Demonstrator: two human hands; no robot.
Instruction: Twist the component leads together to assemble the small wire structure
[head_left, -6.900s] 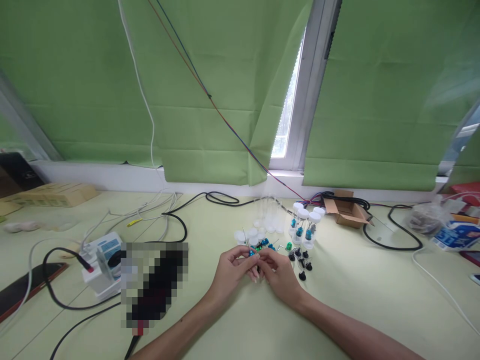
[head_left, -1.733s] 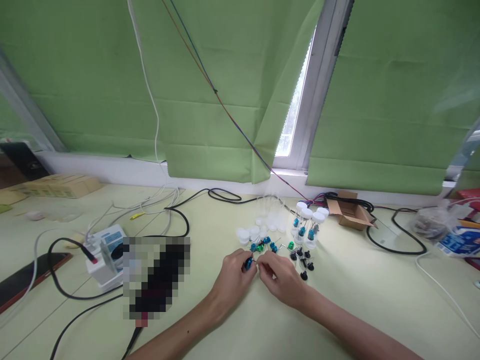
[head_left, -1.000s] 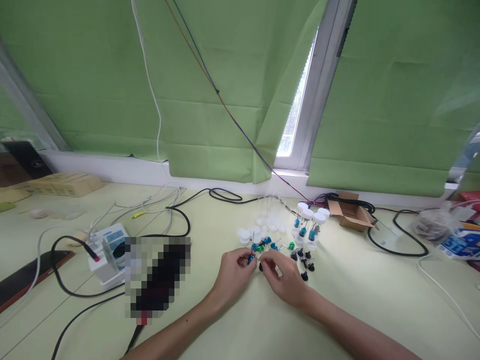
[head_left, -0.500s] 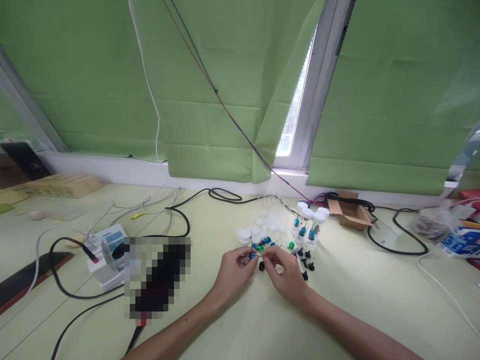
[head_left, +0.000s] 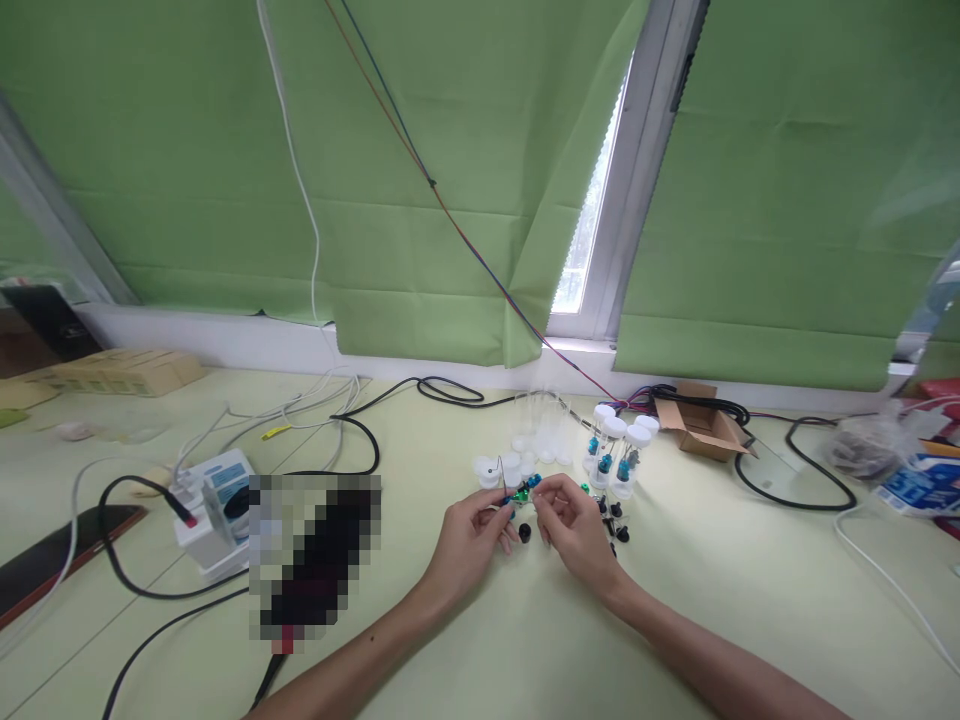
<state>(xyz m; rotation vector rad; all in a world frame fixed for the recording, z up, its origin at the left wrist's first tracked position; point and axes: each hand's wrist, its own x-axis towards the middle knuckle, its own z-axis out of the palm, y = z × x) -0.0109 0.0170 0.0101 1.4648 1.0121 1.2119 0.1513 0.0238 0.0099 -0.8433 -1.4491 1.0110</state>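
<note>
My left hand point(head_left: 469, 530) is closed in a pinch on a small blue part, from which a thin bent metal rod point(head_left: 501, 470) sticks up. Close to its right, my right hand point(head_left: 574, 525) has thumb and forefinger together; whatever lies between those fingertips is too small to name. Small blue parts point(head_left: 533, 481) and a green part point(head_left: 521, 496) lie just behind the fingers. One black knob-like piece point(head_left: 525, 533) rests between the hands. Several more black pieces point(head_left: 622, 534) are scattered to the right of my right hand, which partly covers that group.
Capped clear tubes point(head_left: 624, 465) holding blue parts stand behind the right hand. White caps point(head_left: 487, 471) and clear tubes point(head_left: 553, 445) are behind the hands. An open cardboard box point(head_left: 701, 425) sits at the back. Left are a power strip point(head_left: 214, 545) and black cables point(head_left: 367, 430).
My right hand has shifted slightly right and up, away from the left fingertips. The bent rod at my left hand now stands higher, and its lower fingers have spread.
</note>
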